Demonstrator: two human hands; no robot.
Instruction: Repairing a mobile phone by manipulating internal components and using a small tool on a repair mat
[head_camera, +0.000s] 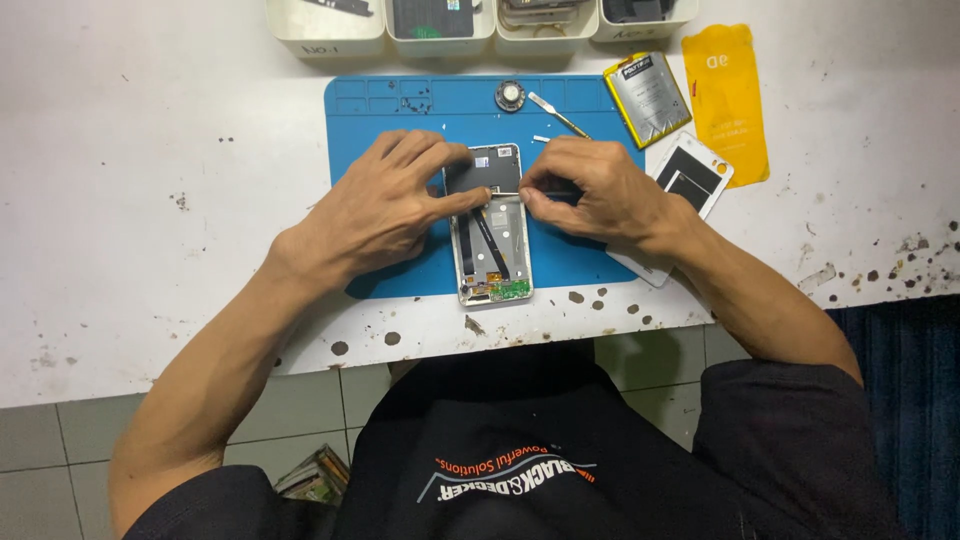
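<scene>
While both hands meet over the opened phone (490, 225), the right hand (590, 195) has its grip pinched narrow on a thin metal tool (510, 193), whose tip lies across the phone's middle. The left hand (395, 205) is spread flat, fingers loose, index tip pressing on the phone just beside the tool tip; it grips nothing, only holds the phone down. The phone lies back-open, long axis toward the person, dark cover plate at the far end, ribbon cables down the middle, green board at the near end. It sits on a blue mat (370, 110), near end close to the mat's front edge, which itself is near the front edge of the white table (150, 200). Open mat room is left of the left hand and along the far strip. On that far strip are a small round part (510, 96) and a metal pry tool (558, 114), both apart from the hands. Right of the mat: a battery (647, 85), a yellow packet (727, 100), and a white back cover (690, 175) partly under the right wrist. White bins (325, 35) line the far table edge. The table's left side is bare but stained; dark spots dot the front and right edges.
</scene>
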